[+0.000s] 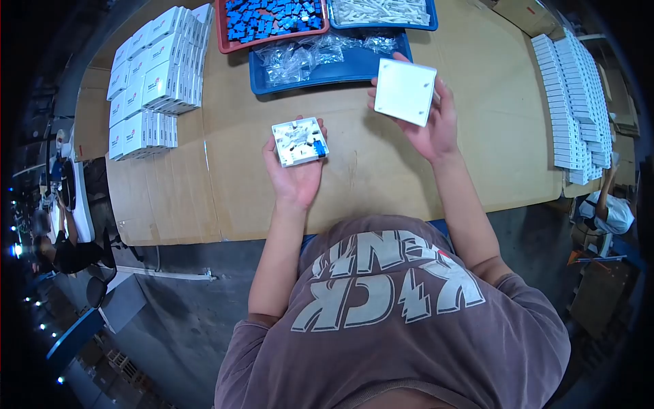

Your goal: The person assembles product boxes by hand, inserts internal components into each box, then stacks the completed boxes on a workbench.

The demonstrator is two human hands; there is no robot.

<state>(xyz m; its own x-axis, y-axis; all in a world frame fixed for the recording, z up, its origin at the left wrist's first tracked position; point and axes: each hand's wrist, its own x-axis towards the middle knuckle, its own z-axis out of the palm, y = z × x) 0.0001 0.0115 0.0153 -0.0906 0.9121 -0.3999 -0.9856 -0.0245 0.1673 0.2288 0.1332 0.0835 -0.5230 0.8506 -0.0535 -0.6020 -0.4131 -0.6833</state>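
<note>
My left hand [298, 178] holds a small white square plastic box base [291, 158] from below. Its inside faces up, with a clear bag lying in it and a blue connector piece [319, 148] at its right corner. Up and to the right, my right hand [436, 129] grips a flat white square cover [406, 90] by its edges, the fingers wrapped round its sides. Small marks show near the cover's corners. Base and cover are apart, both held above the cardboard-covered table [354, 187].
At the back, a red tray [223, 31] holds blue connectors. One blue tray [434, 17] holds white pieces, and another blue tray [262, 88] holds clear bags. Stacked white boxes [160, 85] stand left; stacked white cases [569, 102] stand right. People are in the background on both sides.
</note>
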